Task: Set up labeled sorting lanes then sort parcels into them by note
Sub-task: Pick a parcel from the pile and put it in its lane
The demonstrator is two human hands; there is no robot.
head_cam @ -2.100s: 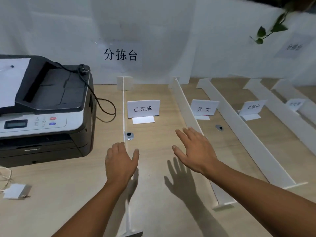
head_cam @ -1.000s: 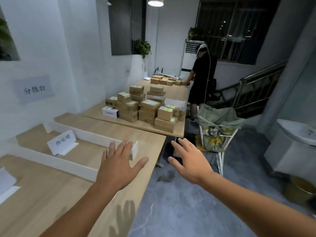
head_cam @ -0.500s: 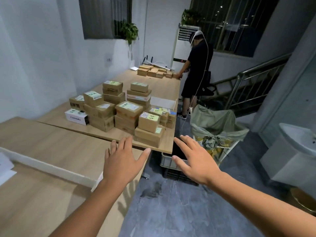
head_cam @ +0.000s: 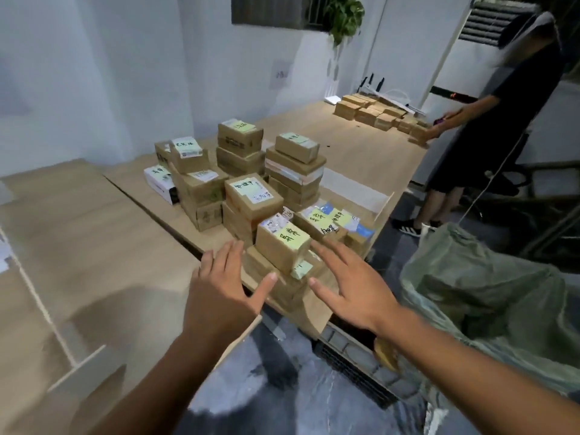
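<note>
Fingers [head_cam: 228, 262] spread, the left hand [head_cam: 219, 296] and right hand [head_cam: 356, 288] flank a box [head_cam: 279, 249] stacked at the desk [head_cam: 361, 158] edge; a clumsy grab could topple it.

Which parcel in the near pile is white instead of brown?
The white box at the left edge, flat on the table, green note on top; the others are brown cardboard.
</note>
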